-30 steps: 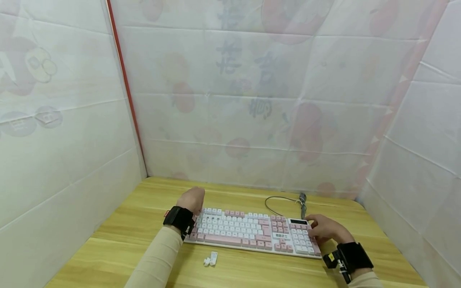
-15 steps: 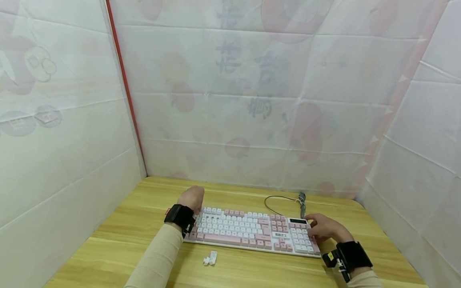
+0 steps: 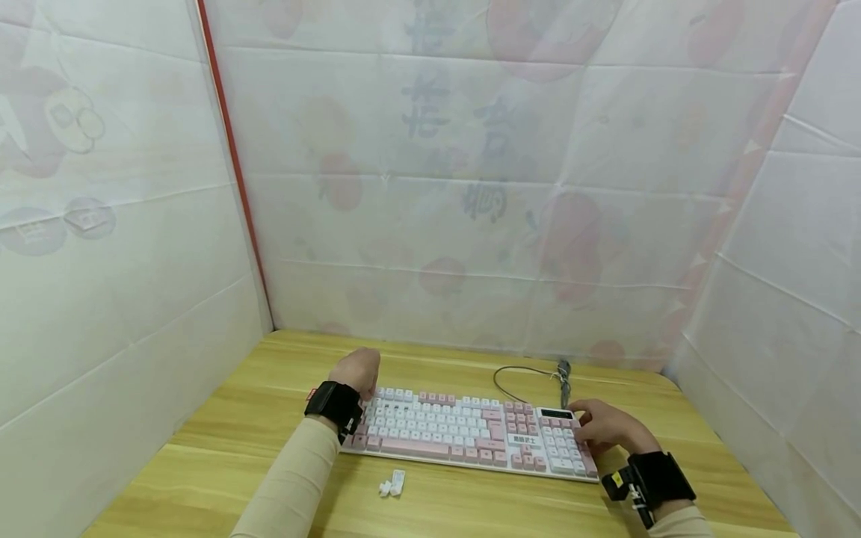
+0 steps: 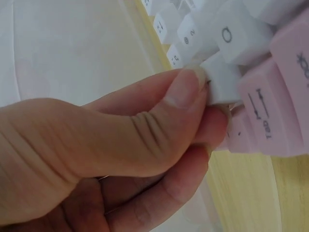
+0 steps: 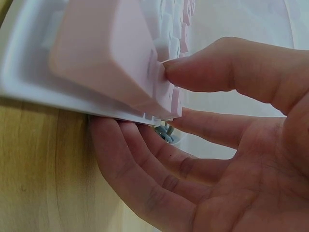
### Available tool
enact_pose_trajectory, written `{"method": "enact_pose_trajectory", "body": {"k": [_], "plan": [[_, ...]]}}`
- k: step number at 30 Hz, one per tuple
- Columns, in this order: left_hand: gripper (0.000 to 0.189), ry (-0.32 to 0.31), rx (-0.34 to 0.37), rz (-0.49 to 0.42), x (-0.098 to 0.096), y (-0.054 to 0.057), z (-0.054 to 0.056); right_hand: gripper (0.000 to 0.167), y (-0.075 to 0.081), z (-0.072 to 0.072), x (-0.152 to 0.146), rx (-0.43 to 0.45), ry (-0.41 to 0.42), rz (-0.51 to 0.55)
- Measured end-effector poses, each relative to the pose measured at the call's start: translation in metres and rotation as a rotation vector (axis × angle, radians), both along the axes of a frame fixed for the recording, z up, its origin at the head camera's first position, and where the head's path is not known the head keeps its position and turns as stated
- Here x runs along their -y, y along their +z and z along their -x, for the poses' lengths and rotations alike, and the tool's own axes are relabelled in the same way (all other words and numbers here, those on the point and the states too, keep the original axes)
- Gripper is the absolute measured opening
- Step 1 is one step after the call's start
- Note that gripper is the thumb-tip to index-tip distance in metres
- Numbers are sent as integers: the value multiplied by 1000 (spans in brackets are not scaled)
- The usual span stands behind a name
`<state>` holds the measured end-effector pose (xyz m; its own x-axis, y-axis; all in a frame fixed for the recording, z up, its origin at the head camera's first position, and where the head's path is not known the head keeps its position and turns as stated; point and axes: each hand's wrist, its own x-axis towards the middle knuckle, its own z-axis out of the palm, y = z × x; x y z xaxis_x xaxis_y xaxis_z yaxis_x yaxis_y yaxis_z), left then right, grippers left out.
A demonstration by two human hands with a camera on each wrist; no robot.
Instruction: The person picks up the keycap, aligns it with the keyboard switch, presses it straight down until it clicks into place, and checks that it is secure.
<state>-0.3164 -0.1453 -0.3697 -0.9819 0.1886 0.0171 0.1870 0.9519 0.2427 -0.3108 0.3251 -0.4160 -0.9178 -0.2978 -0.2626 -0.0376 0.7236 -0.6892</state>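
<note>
A white and pink keyboard point(image 3: 437, 430) lies across the table. At its left end is my left hand point(image 3: 358, 372), its fingers mostly hidden from the head view. The left wrist view shows that hand's thumb and forefinger pinching a white keycap point(image 4: 223, 79) beside the pink Tab key point(image 4: 271, 108). My right hand point(image 3: 608, 427) grips the keyboard's right edge. In the right wrist view its thumb rests on a pink key point(image 5: 164, 89) while fingers point(image 5: 108, 140) reach beneath the rim. Small dark spots show among the upper left keys.
A few loose white keycaps point(image 3: 397, 483) lie in front of the keyboard. Behind it, a grey cable point(image 3: 525, 368) with a tied bundle runs over the wooden table point(image 3: 222, 463). Printed white sheets point(image 3: 430, 224) stand at the back and both sides.
</note>
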Motion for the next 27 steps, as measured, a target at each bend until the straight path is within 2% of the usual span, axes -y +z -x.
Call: {"method": "enact_pose_trajectory", "body": {"k": [10,17,27], "plan": [[25,0,4,-14,-3,0,2,69,-2,1,-1,0,3,-6],[28,-31,-31,-6,-2,-2,0,69,-1,-2,1,11,-11,19],[29,-19,-24,-27,-3,-3,3,72,1,-2,1,7,0,24]]}}
